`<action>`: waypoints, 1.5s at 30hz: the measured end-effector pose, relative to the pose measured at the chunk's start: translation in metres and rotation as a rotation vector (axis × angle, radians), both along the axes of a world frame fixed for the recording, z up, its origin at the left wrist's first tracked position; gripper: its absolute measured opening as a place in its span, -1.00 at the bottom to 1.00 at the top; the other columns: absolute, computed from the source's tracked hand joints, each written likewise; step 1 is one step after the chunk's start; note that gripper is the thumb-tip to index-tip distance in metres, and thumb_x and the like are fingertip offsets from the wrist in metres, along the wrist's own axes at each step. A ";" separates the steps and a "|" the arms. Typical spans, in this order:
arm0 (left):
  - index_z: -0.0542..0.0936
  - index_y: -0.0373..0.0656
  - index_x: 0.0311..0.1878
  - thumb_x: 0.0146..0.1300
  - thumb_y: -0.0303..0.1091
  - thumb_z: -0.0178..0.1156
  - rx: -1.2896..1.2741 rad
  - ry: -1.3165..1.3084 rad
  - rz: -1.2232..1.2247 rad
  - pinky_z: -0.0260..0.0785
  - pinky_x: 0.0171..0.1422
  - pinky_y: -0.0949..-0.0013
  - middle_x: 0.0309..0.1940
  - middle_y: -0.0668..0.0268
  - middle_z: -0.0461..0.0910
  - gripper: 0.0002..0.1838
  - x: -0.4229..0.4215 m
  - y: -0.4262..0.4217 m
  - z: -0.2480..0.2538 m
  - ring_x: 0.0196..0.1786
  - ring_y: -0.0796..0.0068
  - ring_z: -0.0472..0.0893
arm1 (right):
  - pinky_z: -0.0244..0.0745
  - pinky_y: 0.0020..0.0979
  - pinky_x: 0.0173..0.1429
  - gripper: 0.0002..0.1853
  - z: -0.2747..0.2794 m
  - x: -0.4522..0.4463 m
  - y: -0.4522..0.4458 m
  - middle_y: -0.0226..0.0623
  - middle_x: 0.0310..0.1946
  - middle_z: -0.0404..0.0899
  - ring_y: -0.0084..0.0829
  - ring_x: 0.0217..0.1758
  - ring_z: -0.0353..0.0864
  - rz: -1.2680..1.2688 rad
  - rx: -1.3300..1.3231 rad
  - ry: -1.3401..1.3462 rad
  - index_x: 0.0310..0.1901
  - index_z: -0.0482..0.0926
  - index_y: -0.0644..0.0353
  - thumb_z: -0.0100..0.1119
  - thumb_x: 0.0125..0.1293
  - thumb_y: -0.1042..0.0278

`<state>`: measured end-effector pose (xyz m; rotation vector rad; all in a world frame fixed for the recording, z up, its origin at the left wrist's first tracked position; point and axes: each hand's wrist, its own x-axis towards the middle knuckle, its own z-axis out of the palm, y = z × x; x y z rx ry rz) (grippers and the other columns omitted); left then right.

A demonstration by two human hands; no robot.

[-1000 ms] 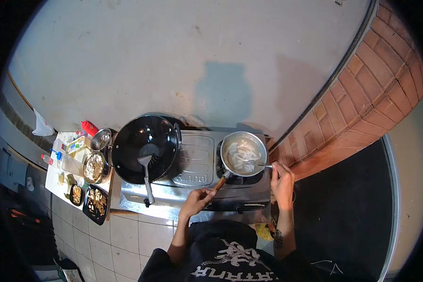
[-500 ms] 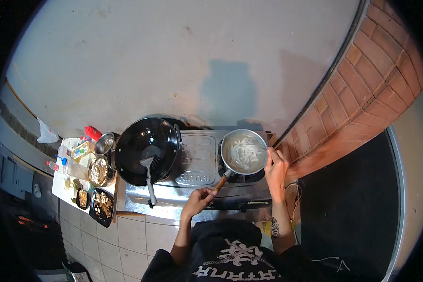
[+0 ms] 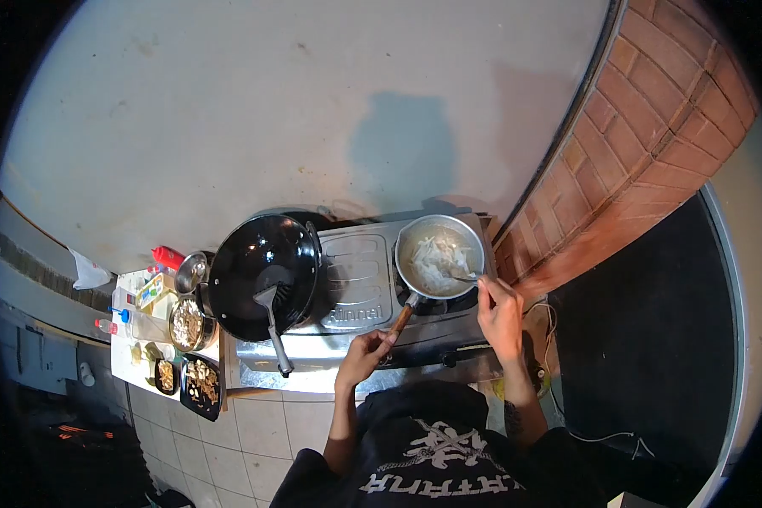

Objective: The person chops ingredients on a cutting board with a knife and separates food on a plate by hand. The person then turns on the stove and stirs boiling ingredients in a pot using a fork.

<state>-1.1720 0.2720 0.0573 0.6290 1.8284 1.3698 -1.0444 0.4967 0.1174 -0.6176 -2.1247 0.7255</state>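
Note:
On the right burner sits a small metal saucepan [image 3: 439, 295] with a wooden handle [image 3: 404, 317]. Pale white strips [image 3: 438, 256] lie in its cloudy liquid. My left hand [image 3: 366, 356] is closed around the end of the handle. In my right hand [image 3: 501, 315], pinched between the fingers, is a thin metal utensil [image 3: 464, 278] that reaches over the right rim into the strips. Whether its head is a fork or a spoon I cannot tell. Left of the saucepan stands a large black wok [image 3: 237, 271], a spatula with a grey handle [image 3: 275, 334] resting in it.
Both pans are on a metal gas stove [image 3: 353, 315] against the wall. To its left, a side table holds a bowl of pale chopped food [image 3: 190, 324], a black tray of chopped food [image 3: 201, 385], a metal bowl [image 3: 193, 271] and a red bottle [image 3: 168, 256]. A brick pillar [image 3: 601, 161] rises on the right.
The metal utensil has moved lower along the saucepan's right side, and the white strips have shifted. My right hand has come slightly down. My left hand keeps its hold. The camera view has shifted.

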 end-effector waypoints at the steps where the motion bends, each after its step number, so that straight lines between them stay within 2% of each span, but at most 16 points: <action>1: 0.54 -0.25 -0.35 0.34 -0.23 0.18 -0.003 -0.003 0.005 0.17 -0.41 0.53 -0.58 0.48 0.42 -0.74 0.000 -0.001 -0.003 -0.49 0.70 0.32 | 0.44 -0.26 -0.31 -0.89 0.001 -0.002 -0.003 0.06 -0.42 0.58 0.02 -0.37 0.60 0.012 0.003 -0.022 -0.27 0.59 0.42 0.13 0.23 0.56; 5: 0.55 -0.26 -0.33 0.34 -0.23 0.18 0.048 0.038 0.018 0.17 -0.42 0.52 -0.59 0.48 0.41 -0.74 0.001 -0.002 -0.013 -0.49 0.69 0.32 | 0.45 -0.28 -0.31 -0.87 -0.006 -0.017 -0.006 0.05 -0.41 0.58 0.01 -0.37 0.60 0.074 -0.021 0.029 -0.23 0.60 0.42 0.15 0.20 0.58; 10: 0.55 -0.25 -0.37 0.33 -0.16 0.19 0.005 0.023 0.050 0.22 -0.41 0.52 -0.60 0.44 0.47 -0.69 0.003 -0.001 -0.004 -0.51 0.69 0.37 | 0.44 -0.27 -0.32 -0.85 -0.001 -0.031 0.006 0.02 -0.41 0.58 -0.01 -0.37 0.59 0.090 0.024 -0.051 -0.21 0.61 0.40 0.14 0.18 0.60; 14: 0.55 -0.25 -0.39 0.32 -0.13 0.19 0.017 -0.002 0.078 0.23 -0.41 0.53 -0.61 0.44 0.48 -0.66 0.005 -0.001 -0.002 -0.51 0.70 0.39 | 0.39 -0.20 -0.34 -0.84 -0.001 -0.032 0.024 0.03 -0.42 0.54 0.01 -0.39 0.55 0.058 0.160 0.010 -0.18 0.59 0.40 0.08 0.23 0.60; 17: 0.55 -0.25 -0.40 0.32 -0.12 0.19 0.026 -0.016 0.080 0.21 -0.43 0.53 -0.62 0.45 0.46 -0.65 0.006 -0.002 -0.004 -0.52 0.71 0.37 | 0.39 -0.18 -0.33 -0.89 0.009 -0.020 0.027 0.04 -0.41 0.54 0.05 -0.37 0.54 -0.005 0.150 -0.052 -0.24 0.57 0.39 0.09 0.23 0.59; 19: 0.55 -0.25 -0.42 0.32 -0.12 0.20 -0.009 0.107 0.060 0.20 -0.45 0.52 -0.62 0.46 0.45 -0.65 0.003 -0.001 -0.007 -0.53 0.72 0.34 | 0.39 -0.17 -0.33 -0.90 0.012 -0.009 0.027 0.04 -0.42 0.53 0.05 -0.37 0.54 -0.012 0.142 -0.066 -0.25 0.56 0.39 0.09 0.23 0.59; 22: 0.54 -0.24 -0.43 0.31 -0.13 0.21 0.026 0.057 0.068 0.18 -0.46 0.52 -0.62 0.48 0.43 -0.65 0.003 -0.001 -0.015 -0.54 0.72 0.33 | 0.39 -0.15 -0.32 -0.91 0.017 0.007 0.020 0.04 -0.44 0.53 0.06 -0.36 0.54 -0.037 0.114 -0.120 -0.27 0.55 0.38 0.09 0.23 0.58; 24: 0.54 -0.24 -0.43 0.31 -0.13 0.21 0.032 0.061 0.058 0.18 -0.46 0.52 -0.62 0.48 0.43 -0.65 0.002 0.000 -0.014 -0.54 0.72 0.33 | 0.40 -0.16 -0.31 -0.91 0.017 0.015 0.015 0.05 -0.43 0.54 0.05 -0.35 0.55 -0.010 0.001 -0.194 -0.29 0.56 0.38 0.10 0.22 0.56; 26: 0.54 -0.24 -0.44 0.31 -0.13 0.20 0.032 0.067 0.037 0.17 -0.47 0.53 -0.62 0.48 0.44 -0.65 0.002 0.001 -0.012 -0.54 0.72 0.33 | 0.42 -0.19 -0.31 -0.90 0.010 0.014 0.007 0.05 -0.42 0.56 0.04 -0.35 0.57 0.002 -0.004 -0.129 -0.28 0.58 0.37 0.12 0.21 0.55; 28: 0.53 -0.23 -0.45 0.32 -0.15 0.20 0.012 -0.038 0.054 0.17 -0.47 0.53 -0.63 0.48 0.42 -0.66 0.001 0.002 -0.009 -0.54 0.72 0.33 | 0.44 -0.21 -0.31 -0.88 0.007 0.009 -0.003 0.04 -0.43 0.56 0.04 -0.35 0.58 0.077 0.005 -0.029 -0.25 0.60 0.36 0.13 0.21 0.55; 32: 0.52 -0.22 -0.45 0.32 -0.17 0.20 -0.007 -0.005 0.034 0.16 -0.47 0.53 -0.63 0.49 0.41 -0.67 0.002 0.003 0.002 -0.55 0.73 0.32 | 0.44 -0.23 -0.31 -0.87 -0.006 -0.009 -0.007 0.06 -0.40 0.57 0.03 -0.34 0.59 0.071 -0.048 -0.013 -0.23 0.60 0.36 0.15 0.22 0.53; 38: 0.52 -0.22 -0.44 0.32 -0.17 0.21 0.012 0.039 0.028 0.13 -0.48 0.53 -0.64 0.50 0.39 -0.67 0.001 0.002 -0.004 -0.54 0.72 0.30 | 0.44 -0.23 -0.31 -0.88 -0.014 -0.027 0.011 0.03 -0.41 0.57 0.03 -0.35 0.58 0.008 0.013 0.042 -0.24 0.59 0.39 0.11 0.24 0.54; 40: 0.60 -0.27 -0.38 0.30 -0.11 0.18 -0.133 0.051 0.014 0.25 -0.35 0.46 -0.59 0.40 0.50 -0.64 0.001 0.001 0.007 -0.46 0.63 0.39 | 0.45 -0.22 -0.30 -0.87 -0.010 -0.024 0.016 0.03 -0.39 0.57 0.04 -0.34 0.58 -0.031 0.070 0.055 -0.23 0.59 0.39 0.11 0.24 0.55; 41: 0.60 -0.27 -0.38 0.30 -0.11 0.18 -0.133 0.055 0.012 0.25 -0.35 0.46 -0.59 0.40 0.50 -0.64 0.001 0.001 0.001 -0.46 0.63 0.39 | 0.44 -0.22 -0.31 -0.88 -0.010 -0.021 0.018 0.04 -0.38 0.57 0.04 -0.33 0.57 -0.045 0.072 0.060 -0.23 0.59 0.38 0.11 0.24 0.55; 43: 0.54 -0.24 -0.45 0.32 -0.12 0.20 0.015 0.096 0.025 0.14 -0.47 0.51 -0.65 0.50 0.39 -0.63 0.001 0.001 -0.010 -0.54 0.71 0.30 | 0.44 -0.21 -0.30 -0.88 -0.004 -0.012 0.021 0.05 -0.38 0.57 0.04 -0.33 0.57 -0.069 0.077 0.030 -0.24 0.59 0.39 0.11 0.24 0.55; 45: 0.54 -0.25 -0.45 0.32 -0.12 0.20 0.013 0.108 0.016 0.14 -0.48 0.51 -0.65 0.49 0.39 -0.63 0.000 0.000 -0.012 -0.55 0.71 0.30 | 0.44 -0.20 -0.30 -0.88 0.000 -0.002 0.024 0.06 -0.40 0.57 0.05 -0.34 0.58 -0.078 0.078 0.020 -0.26 0.59 0.41 0.11 0.23 0.55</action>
